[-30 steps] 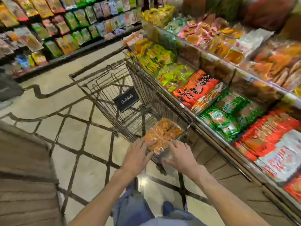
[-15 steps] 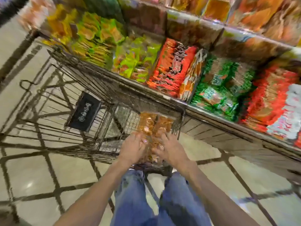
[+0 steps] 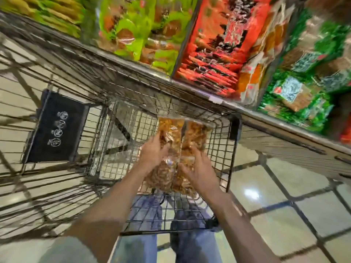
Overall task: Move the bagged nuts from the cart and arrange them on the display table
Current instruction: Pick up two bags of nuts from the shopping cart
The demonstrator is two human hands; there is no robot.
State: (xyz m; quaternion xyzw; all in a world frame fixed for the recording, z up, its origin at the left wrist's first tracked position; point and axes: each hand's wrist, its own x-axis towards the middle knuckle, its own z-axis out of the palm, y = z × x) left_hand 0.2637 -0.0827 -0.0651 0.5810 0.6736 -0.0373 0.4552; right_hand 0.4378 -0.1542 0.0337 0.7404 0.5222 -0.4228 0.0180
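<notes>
The bagged nuts (image 3: 171,149) were clear plastic packs of orange-brown nuts, lying side by side in two columns in the rear basket section of the wire cart (image 3: 218,149). The cart stood directly against the display table (image 3: 266,118), whose compartments held green, orange-red and dark green packets. The bags' lower ends were blurred.

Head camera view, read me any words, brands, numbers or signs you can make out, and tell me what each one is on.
None can be read.
Black panel on the cart: four white round symbols in a column, no legible words.
Red packets on the display table: dark lettering, too blurred.
Green packets: a pale label, too blurred.
Lime-green packets: no print legible.
Clear bags of nuts: no label visible.
</notes>
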